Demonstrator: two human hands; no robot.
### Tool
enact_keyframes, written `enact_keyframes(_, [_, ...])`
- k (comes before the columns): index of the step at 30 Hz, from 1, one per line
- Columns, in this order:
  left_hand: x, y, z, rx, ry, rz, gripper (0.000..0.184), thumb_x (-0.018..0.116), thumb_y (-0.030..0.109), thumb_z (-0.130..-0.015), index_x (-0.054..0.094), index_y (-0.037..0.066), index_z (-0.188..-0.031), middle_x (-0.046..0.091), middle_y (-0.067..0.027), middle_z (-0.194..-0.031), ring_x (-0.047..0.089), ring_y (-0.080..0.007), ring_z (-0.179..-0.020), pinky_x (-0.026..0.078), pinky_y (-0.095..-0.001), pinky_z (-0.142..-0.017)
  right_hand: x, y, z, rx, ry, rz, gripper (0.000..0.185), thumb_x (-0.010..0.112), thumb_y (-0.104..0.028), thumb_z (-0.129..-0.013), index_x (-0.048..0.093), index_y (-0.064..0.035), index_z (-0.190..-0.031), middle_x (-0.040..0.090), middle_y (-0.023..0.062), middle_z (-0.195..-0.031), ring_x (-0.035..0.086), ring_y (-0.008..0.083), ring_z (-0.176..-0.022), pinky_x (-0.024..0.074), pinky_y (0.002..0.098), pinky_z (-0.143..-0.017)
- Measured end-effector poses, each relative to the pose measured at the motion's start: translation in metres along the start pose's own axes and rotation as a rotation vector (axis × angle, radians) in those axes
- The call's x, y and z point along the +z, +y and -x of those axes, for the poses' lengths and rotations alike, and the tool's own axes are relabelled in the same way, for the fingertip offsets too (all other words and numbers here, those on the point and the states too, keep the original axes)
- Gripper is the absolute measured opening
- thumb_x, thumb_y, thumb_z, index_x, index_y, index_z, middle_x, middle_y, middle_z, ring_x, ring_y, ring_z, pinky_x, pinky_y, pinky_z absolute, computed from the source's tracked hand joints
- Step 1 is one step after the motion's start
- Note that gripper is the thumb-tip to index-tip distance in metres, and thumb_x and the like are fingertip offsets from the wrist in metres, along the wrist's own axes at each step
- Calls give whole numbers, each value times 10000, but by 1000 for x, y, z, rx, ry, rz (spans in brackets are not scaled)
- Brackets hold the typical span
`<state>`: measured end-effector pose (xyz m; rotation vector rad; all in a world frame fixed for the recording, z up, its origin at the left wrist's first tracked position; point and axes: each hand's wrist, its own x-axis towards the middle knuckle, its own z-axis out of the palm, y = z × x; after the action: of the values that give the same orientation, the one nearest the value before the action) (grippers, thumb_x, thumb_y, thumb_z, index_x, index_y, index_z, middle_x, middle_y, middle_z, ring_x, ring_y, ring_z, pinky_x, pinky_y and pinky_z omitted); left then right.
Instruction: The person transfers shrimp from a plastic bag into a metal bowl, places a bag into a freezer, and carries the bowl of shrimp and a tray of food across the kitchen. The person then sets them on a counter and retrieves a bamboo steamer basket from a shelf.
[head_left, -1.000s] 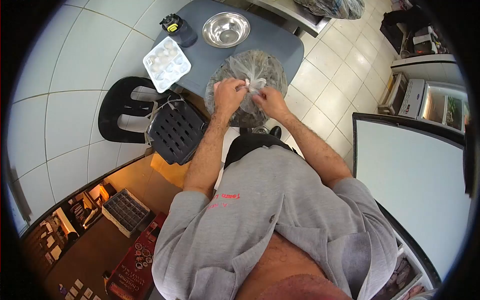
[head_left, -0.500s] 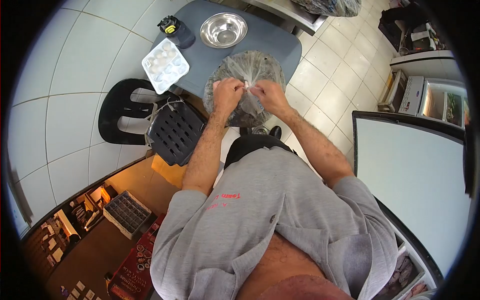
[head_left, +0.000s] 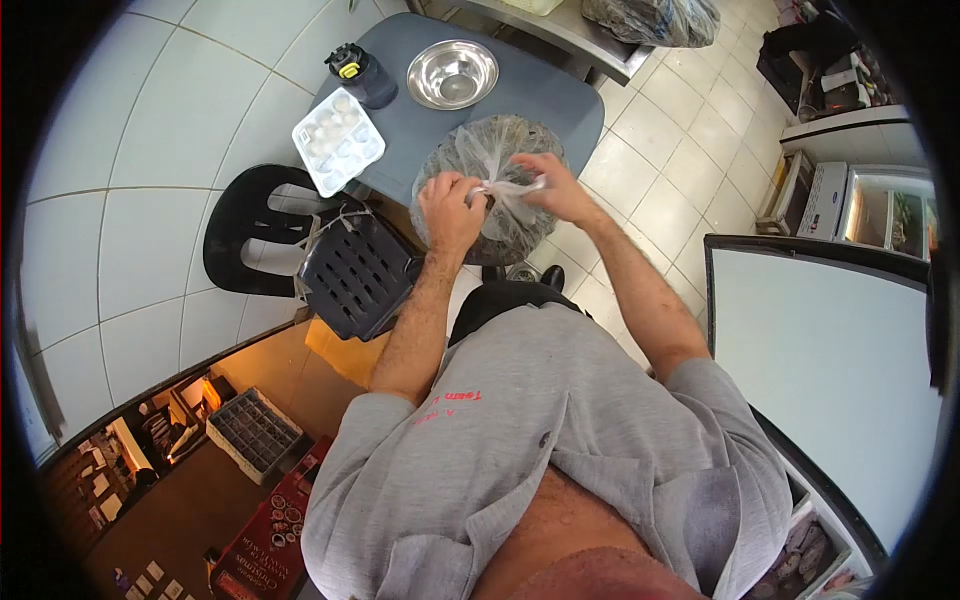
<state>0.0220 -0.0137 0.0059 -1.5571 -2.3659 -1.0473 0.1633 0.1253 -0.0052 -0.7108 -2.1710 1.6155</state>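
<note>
A full, clear plastic bag (head_left: 508,232) with dark contents sits at the near edge of the grey table (head_left: 578,108). My left hand (head_left: 453,212) has its fingers closed on one end of the gathered plastic at the bag's neck. On the other side, my right hand (head_left: 556,190) pinches a twisted strand of the same plastic. The strands meet over the middle of the bag and are pulled sideways between my hands. What the bag contains cannot be made out.
On the table stand a steel bowl (head_left: 416,88), a dark bottle (head_left: 374,84) and a white tray (head_left: 372,152) holding round white things. A black chair (head_left: 352,275) is at the left. A steel bench (head_left: 630,62) bears another filled bag (head_left: 655,20). An open white lid (head_left: 820,340) is at the right.
My hands have moved apart, the right one drawing a strand of plastic outward. The bag's neck, bunched between my fingers before, is now stretched sideways. The view has shifted slightly.
</note>
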Motion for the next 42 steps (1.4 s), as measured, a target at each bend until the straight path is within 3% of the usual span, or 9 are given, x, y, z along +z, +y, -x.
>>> enact_keyframes(4, [-6,-12,11,-32,40,-3,101,623,80,-680,640,78,-780,562,-63,-787,539,-261,-815,392,-387,-752,34,-6,-5,-116,-74,528,421,722,-260,-669,625,-224,-1077,461,74,-1059,404,269,-1076,339,436,-860])
enact_keyframes(10, [-10,-21,10,-51,130,15,79,622,63,-688,597,53,-762,555,-96,-788,546,-303,-776,411,-408,-705,23,-4,-4,-102,-59,647,240,665,-262,-718,613,-161,-929,528,84,-943,511,266,-968,358,441,-803])
enact_keyframes(20, [-29,-8,-30,-439,149,311,144,623,65,-789,652,0,-913,602,-112,-796,575,-227,-696,443,-310,-667,1,10,-43,-133,475,359,113,514,-109,-846,487,-18,-906,557,217,-794,539,433,-754,424,473,-645])
enact_keyframes(28, [-42,-29,-55,-417,403,438,124,591,67,-830,646,-11,-910,608,-67,-803,544,-140,-707,438,-268,-660,-10,-26,-72,-102,528,80,134,509,-89,-858,512,-7,-964,586,190,-808,589,307,-735,456,361,-665])
enact_keyframes(32, [-47,-21,-14,-504,373,492,187,578,154,-884,620,-28,-900,596,-49,-859,554,-145,-806,430,-266,-738,-17,10,-31,-117,557,45,160,511,-59,-840,527,-12,-991,596,140,-816,584,242,-736,462,332,-671])
enact_keyframes(35, [-63,-16,11,-725,247,652,178,580,144,-886,615,-24,-934,597,-42,-893,548,-127,-842,422,-253,-756,-31,4,-3,111,568,55,199,517,3,-785,535,-15,-982,589,110,-858,564,206,-785,458,315,-687])
enact_keyframes(37, [-73,-10,17,-786,219,714,235,589,167,-886,608,-30,-1015,590,-17,-874,524,-91,-795,417,-223,-750,-36,-8,5,38,674,122,235,511,53,-731,545,-11,-955,586,114,-905,556,191,-847,455,301,-713])
enact_keyframes(38, [-76,-10,18,-784,201,745,230,588,154,-885,604,-28,-1024,595,-26,-890,540,-102,-817,427,-228,-774,-34,-15,4,-204,685,89,240,518,69,-690,557,-4,-915,582,121,-955,552,196,-907,453,298,-729])
enact_keyframes(42, [-76,2,3,-794,274,1018,193,557,90,-880,572,-15,-1042,604,-70,-936,576,-158,-893,439,-303,-880,7,-93,-9,-418,-25,-33,252,526,76,-677,581,5,-912,611,144,-888,600,279,-878,478,358,-759])
